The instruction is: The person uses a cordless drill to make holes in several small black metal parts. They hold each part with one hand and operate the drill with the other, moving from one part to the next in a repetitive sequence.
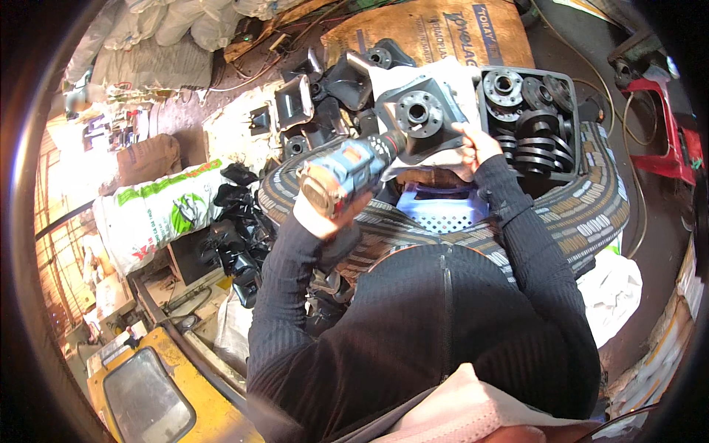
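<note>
My left hand (319, 215) is wrapped round a blue cordless drill (346, 173). The chuck of the drill points up and to the right, close to the lower left corner of a black square-based part (436, 101) with a round grey flange and a centre hole. At the right edge of that part, my right hand (478, 150) has its fingers closed on the lower right corner. White sheeting (464, 87) lies beneath the part. Whether the drill's tip touches the part cannot be made out.
A grey crate (484, 125) at the right holds black ring-shaped parts. More black funnel-like parts (295, 101) are piled left of the white sheeting. Below stands a lilac perforated plastic stool (443, 210), circled by a patterned cushion (591, 214). A red stool (668, 125) stands far right.
</note>
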Tool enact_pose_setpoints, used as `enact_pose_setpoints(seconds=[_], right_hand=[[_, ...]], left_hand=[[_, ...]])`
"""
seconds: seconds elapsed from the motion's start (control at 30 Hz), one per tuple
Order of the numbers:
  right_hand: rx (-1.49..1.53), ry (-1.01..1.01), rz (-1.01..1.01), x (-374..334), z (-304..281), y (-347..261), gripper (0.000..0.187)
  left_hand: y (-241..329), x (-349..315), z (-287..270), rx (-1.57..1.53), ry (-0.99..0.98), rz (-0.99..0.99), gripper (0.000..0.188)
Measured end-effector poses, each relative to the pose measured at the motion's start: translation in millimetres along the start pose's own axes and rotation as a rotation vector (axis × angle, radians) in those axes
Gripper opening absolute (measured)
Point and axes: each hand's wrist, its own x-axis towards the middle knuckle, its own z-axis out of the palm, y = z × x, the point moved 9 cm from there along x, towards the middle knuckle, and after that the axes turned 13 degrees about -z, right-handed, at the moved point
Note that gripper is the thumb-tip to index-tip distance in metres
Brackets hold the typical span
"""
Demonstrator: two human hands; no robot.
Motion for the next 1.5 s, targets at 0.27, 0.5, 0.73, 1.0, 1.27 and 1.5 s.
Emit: enact_pose_setpoints(seconds=[0.27, 0.5, 0.73, 1.0, 1.27, 1.5], right_hand=[[-0.573, -0.017, -0.375, 44.2, 6.3, -9.3, 0.035], [-0.538, -0.057, -0.253, 32.1, 26.9, -15.6, 0.029], [-0.300, -0.087, -0.265, 31.2, 44.4, -12.9, 0.026], [-0.230, -0.007, -0.266, 37.4, 38.2, -5.0, 0.024], [-0.235, 0.024, -0.344, 31.9, 46.2, -3.9, 0.027], [-0.273, 0.029, -0.303, 35.0, 42.4, 2.0, 0.029]], left_hand=[[-61.8, 43.4, 14.4, -0.476, -0.136, -0.544, 0.053], [-72.0, 67.2, 27.3, -0.366, -0.144, -0.393, 0.054], [-112.3, 82.3, 41.3, -0.636, -0.265, -0.522, 0.049], [-50.2, 98.0, 8.7, -0.578, -0.182, -0.379, 0.056], [-48.1, 84.0, 0.8, -0.536, -0.152, -0.634, 0.042], [-58.7, 76.0, 2.1, -0.508, -0.186, -0.710, 0.020]])
